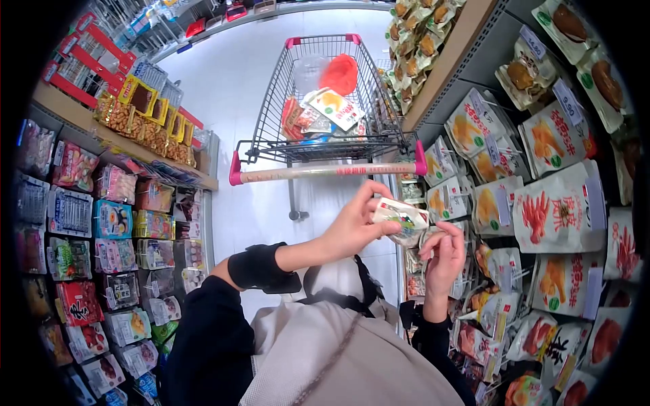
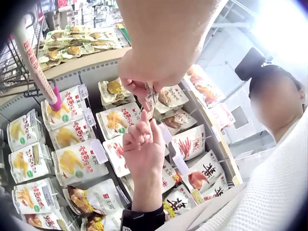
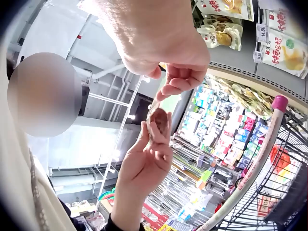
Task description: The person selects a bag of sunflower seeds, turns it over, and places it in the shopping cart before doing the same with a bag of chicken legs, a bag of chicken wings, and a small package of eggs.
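Observation:
My left hand (image 1: 360, 220) pinches a small vacuum food packet (image 1: 401, 220) between thumb and fingers, in front of the cart handle. The packet's front is pale with red and green print; in the right wrist view the packet (image 3: 158, 120) shows something brown on its other face. Right beside the packet's edge is my right hand (image 1: 443, 257), its fingers loosely bent and fingertips close to the packet. From the left wrist view, the packet (image 2: 152, 98) appears nearly edge-on, with my right hand (image 2: 144, 149) just below it.
A shopping cart (image 1: 325, 172) stands ahead, carrying several packets and a red bag (image 1: 340, 74). Packaged meats (image 1: 555, 210) hang on the right shelf, with price tags (image 1: 567, 101) sticking out. Snack packs (image 1: 115, 254) fill the left shelf along the white-floored aisle (image 1: 223, 88).

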`<state>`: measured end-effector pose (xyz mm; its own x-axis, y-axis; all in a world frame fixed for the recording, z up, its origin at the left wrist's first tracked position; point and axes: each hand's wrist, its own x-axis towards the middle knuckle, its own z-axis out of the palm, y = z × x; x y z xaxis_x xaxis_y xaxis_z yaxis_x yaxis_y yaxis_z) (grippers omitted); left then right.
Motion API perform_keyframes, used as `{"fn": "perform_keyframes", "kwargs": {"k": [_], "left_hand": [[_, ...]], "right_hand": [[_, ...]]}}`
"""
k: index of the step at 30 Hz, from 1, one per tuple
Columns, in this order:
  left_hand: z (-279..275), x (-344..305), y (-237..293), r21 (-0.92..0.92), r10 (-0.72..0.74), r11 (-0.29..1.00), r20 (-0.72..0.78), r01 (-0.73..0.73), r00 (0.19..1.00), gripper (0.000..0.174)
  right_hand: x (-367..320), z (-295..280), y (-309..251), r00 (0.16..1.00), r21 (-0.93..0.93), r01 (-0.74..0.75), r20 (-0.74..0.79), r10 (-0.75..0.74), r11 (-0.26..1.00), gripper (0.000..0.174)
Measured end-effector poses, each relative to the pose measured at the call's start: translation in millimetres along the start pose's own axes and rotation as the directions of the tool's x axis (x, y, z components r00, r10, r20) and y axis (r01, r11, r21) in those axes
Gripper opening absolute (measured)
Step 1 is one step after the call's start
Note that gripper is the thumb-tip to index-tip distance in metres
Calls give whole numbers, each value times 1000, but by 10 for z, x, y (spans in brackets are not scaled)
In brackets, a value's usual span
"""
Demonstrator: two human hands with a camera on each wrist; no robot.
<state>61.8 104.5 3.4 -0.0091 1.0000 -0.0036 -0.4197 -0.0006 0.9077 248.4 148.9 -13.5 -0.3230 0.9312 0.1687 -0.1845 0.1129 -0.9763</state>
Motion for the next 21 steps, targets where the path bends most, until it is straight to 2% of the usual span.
{"fn": "perform_keyframes", "kwargs": {"k": [1, 3, 5, 6, 7, 9, 10, 11, 12, 14, 16, 20, 21], "left_hand": [[-50, 28, 27, -44, 36, 998, -56, -39, 998, 39], [-230, 37, 188, 32, 111, 994, -170, -108, 979, 41], [-504, 68, 391, 120, 146, 986, -290, -116, 946, 44], [-638, 119, 471, 134, 223, 973, -359, -186, 906, 43], [-778, 184, 581, 200, 223, 969, -451, -146, 864, 41], [-1183, 329, 751, 302, 266, 945, -492, -124, 829, 44], [-1290, 446, 853, 332, 283, 938, -559, -102, 780, 44], [-1523, 546, 940, 355, 247, 934, -574, -34, 781, 49], [-1746, 694, 972, 366, 248, 930, -605, -12, 756, 51], [-2157, 1034, 1026, 382, 227, 924, -613, 32, 757, 53], [-2597, 1423, 977, 390, 145, 912, -597, 128, 789, 52], [-3605, 2276, 381, 459, -24, 836, -517, 301, 856, 51], [-3893, 2464, 132, 543, -100, 739, -499, 400, 861, 51]], "right_hand": [[85, -26, 23, 1000, 22, -6, -12, 7, 1000, 28], [243, -61, 63, 999, 24, -18, -37, 19, 1000, 26], [411, -87, 131, 999, 29, -39, -28, 39, 999, 25], [495, -83, 163, 999, 31, -48, -18, 49, 998, 24], [571, -76, 198, 998, 31, -59, -10, 59, 998, 23], [719, -54, 294, 997, 32, -80, 9, 80, 996, 22], [799, -38, 350, 996, 31, -90, 18, 89, 995, 21], [866, -24, 413, 995, 35, -101, 18, 100, 994, 21], [933, 8, 440, 994, 27, -106, 21, 106, 994, 20], [1064, 92, 496, 993, 7, -120, 18, 120, 993, 20], [1200, 179, 558, 993, -1, -114, -2, 114, 993, 18], [1473, 342, 632, 985, -53, -157, -80, 152, 986, 16], [1522, 361, 676, 980, -64, -178, -99, 172, 982, 15]]}}
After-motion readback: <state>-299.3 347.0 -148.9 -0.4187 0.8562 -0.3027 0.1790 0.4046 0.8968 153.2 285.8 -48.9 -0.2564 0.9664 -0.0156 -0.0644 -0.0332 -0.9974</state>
